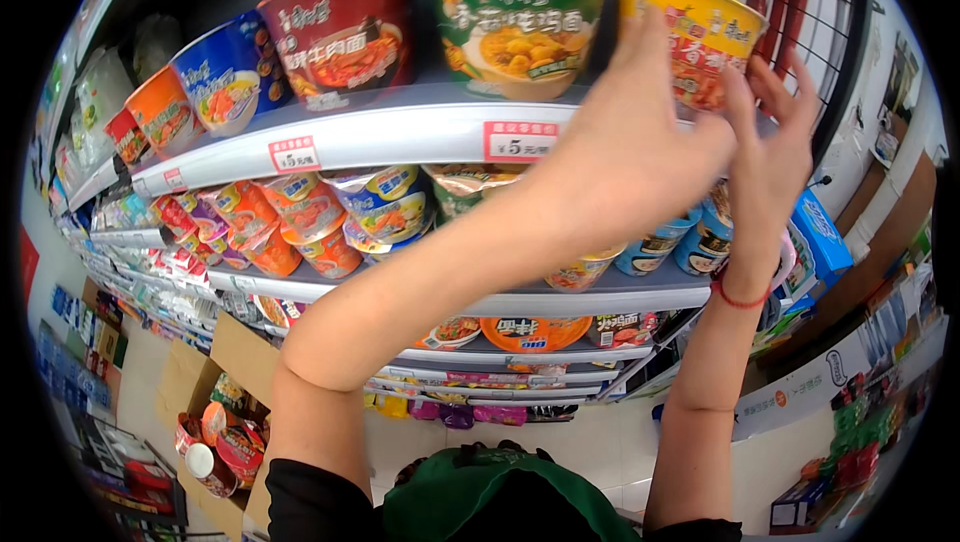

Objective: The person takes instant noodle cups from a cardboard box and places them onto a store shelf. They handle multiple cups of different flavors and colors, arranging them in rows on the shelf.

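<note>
A yellow instant-noodle tub (694, 28) stands at the right end of the upper shelf, tilted in the wide-angle view. My left hand (649, 118) reaches across in front of it, fingers along its left side; motion blurs the hand and it hides part of the tub's lower front. Against the tub's right side is my right hand (772, 118), thumb at the front and the other fingers spread. A red cord bracelet circles the right wrist. Beside the yellow tub stand a green noodle tub (525, 24) and a dark red one (341, 39).
Blue (225, 76) and orange noodle tubs (165, 110) continue the row leftward. The shelf's white front edge (412, 133) bears price tags. Stacked noodle cups (315, 219) fill the shelf below. An open cardboard box (244, 354) holding noodle tubs is low left. A black wire grid (817, 39) bounds the right.
</note>
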The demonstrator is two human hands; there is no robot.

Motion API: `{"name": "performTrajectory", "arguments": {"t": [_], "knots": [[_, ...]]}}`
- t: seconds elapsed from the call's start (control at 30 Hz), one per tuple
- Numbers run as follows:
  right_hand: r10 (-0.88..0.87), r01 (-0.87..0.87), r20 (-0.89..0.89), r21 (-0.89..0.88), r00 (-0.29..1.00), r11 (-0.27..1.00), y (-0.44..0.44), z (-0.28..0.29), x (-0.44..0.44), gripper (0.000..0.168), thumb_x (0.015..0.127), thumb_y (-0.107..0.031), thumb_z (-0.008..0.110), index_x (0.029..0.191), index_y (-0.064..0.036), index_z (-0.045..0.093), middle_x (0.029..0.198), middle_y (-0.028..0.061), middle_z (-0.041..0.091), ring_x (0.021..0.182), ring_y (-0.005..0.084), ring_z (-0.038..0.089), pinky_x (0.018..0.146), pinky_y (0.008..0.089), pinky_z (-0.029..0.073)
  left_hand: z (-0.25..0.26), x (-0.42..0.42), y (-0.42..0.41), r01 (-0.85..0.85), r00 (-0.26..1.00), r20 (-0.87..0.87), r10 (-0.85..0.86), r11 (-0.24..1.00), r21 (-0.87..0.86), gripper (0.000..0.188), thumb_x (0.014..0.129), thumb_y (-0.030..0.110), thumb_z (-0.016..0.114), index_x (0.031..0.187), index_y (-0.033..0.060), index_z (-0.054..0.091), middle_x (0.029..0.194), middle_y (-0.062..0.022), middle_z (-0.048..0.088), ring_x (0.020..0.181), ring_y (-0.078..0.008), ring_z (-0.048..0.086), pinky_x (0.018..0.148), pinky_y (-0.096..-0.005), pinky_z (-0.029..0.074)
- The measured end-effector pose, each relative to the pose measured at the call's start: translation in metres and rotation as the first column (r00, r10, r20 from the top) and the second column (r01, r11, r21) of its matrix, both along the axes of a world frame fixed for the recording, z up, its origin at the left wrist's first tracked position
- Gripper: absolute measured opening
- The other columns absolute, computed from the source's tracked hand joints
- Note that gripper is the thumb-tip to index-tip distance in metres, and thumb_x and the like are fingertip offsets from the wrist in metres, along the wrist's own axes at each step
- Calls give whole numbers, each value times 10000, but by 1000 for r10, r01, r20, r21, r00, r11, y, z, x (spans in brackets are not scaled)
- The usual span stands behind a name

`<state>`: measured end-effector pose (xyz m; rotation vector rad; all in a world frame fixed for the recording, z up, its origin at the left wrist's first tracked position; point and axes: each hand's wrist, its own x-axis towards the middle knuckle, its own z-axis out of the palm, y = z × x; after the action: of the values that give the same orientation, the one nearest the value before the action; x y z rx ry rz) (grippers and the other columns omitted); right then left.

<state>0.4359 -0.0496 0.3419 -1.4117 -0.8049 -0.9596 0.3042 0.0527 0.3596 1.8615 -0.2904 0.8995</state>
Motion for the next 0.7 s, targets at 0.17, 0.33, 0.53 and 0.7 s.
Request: {"name": "performTrajectory", "arguments": {"t": [0.17,0.33,0.53,0.7], "knots": [[277,-282,108,39,955,959,-8,-22,-62,525,914,-90,679,1389,20,481,1269,171,635,1154,240,608,1032,362,442,-35,-42,-11,-52,994,108,32,979,196,840,867,101,534,1496,-188,58,1565,-414,87,1502,-497,49,1233,-458,138],[469,-454,65,-167,881,875,12,-53,-128,524,954,-137,547,1441,19,429,1369,232,567,1259,295,563,1103,411,387,-67,-107,2,-88,995,50,82,988,130,845,882,108,560,1546,-95,78,1594,-371,60,1513,-474,40,1217,-473,171],[726,-720,-93,-260,682,643,63,-86,-205,596,916,-179,632,1435,28,423,1372,227,559,1268,308,554,1116,430,372,-107,-209,31,-321,946,-11,325,940,110,868,887,89,579,1584,-12,70,1619,-329,45,1527,-438,30,1207,-475,179],[855,-858,-198,-310,480,409,113,-115,-276,607,833,-60,737,1381,48,498,1350,204,586,1241,300,587,1059,412,451,-139,-297,42,-523,852,-101,514,848,-85,866,859,-44,568,1604,52,138,1668,-161,112,1542,-303,126,1190,-416,248]]}}
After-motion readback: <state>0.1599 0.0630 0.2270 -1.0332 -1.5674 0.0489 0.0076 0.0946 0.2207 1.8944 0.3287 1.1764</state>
